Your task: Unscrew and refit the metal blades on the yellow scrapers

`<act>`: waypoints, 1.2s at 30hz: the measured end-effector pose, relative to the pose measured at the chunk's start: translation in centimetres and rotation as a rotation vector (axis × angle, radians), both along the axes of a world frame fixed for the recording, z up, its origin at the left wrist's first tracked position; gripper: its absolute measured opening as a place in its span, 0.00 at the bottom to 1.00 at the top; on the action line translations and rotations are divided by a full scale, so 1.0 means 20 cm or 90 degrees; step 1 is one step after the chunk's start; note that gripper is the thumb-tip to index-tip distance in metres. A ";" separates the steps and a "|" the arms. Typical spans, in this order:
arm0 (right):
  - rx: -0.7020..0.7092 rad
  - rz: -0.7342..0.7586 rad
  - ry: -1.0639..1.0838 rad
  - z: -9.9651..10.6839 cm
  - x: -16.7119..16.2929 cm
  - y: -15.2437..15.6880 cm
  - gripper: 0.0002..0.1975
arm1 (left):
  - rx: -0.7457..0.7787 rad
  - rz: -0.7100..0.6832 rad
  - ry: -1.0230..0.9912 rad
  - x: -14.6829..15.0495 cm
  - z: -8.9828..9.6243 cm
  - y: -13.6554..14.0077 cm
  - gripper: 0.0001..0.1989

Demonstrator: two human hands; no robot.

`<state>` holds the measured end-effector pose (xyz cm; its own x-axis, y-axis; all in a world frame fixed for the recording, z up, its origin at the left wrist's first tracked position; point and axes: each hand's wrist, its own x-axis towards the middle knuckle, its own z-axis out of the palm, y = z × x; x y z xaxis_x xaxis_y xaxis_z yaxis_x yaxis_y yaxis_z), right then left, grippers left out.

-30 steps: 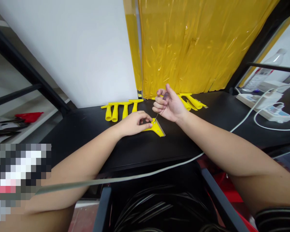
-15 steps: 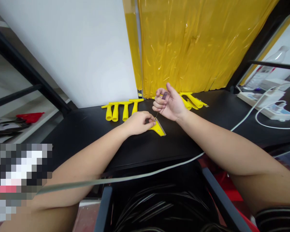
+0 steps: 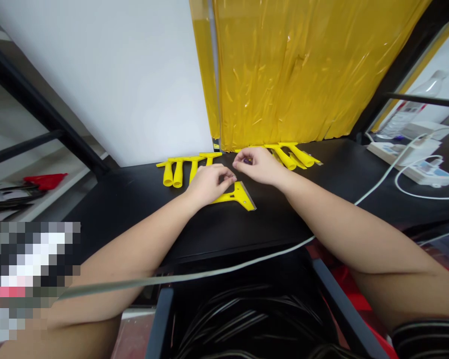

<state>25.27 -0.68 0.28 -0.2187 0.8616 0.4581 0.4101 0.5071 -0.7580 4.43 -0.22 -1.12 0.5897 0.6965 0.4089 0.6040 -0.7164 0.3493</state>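
A yellow scraper (image 3: 243,197) with a metal blade edge lies on the black table, its handle running under my left hand (image 3: 211,183). That hand's thumb and fingertips are pinched together above the handle. A tiny shiny bit shows at the fingertips, too small to name. Just to the right, my right hand (image 3: 260,164) is closed, with the dark purple handle of a screwdriver (image 3: 248,161) tucked under its curled fingers. The screwdriver's shaft is hidden. The fingertips of both hands nearly meet above the scraper.
Several yellow scraper handles (image 3: 177,173) stand in a row at the back left. More yellow scrapers (image 3: 299,155) lie at the back right. A white cable (image 3: 224,271) crosses in front of the table. Power strips (image 3: 415,162) and a plastic bottle (image 3: 415,107) stand at the right.
My right hand has turned from palm up to palm down, and the screwdriver shaft has left the scraper. My left hand has shifted slightly left and lifted, uncovering more of the scraper's neck.
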 end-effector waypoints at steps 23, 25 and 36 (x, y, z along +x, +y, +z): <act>-0.165 -0.053 -0.540 0.01 0.08 0.01 0.06 | -0.167 -0.098 0.161 -0.11 0.03 -0.02 0.20; -0.173 -0.042 -0.562 0.00 0.07 0.01 0.06 | -0.159 -0.093 0.171 -0.11 0.04 -0.02 0.18; -0.105 0.147 -0.046 0.06 0.14 0.00 0.12 | -0.127 -0.121 0.121 -0.13 0.00 0.01 0.19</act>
<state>28.10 -0.69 1.46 -0.4449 0.8465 0.2924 0.3541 0.4661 -0.8108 1.88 0.08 -1.12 0.7688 0.6226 0.1456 0.5345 -0.7508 0.3881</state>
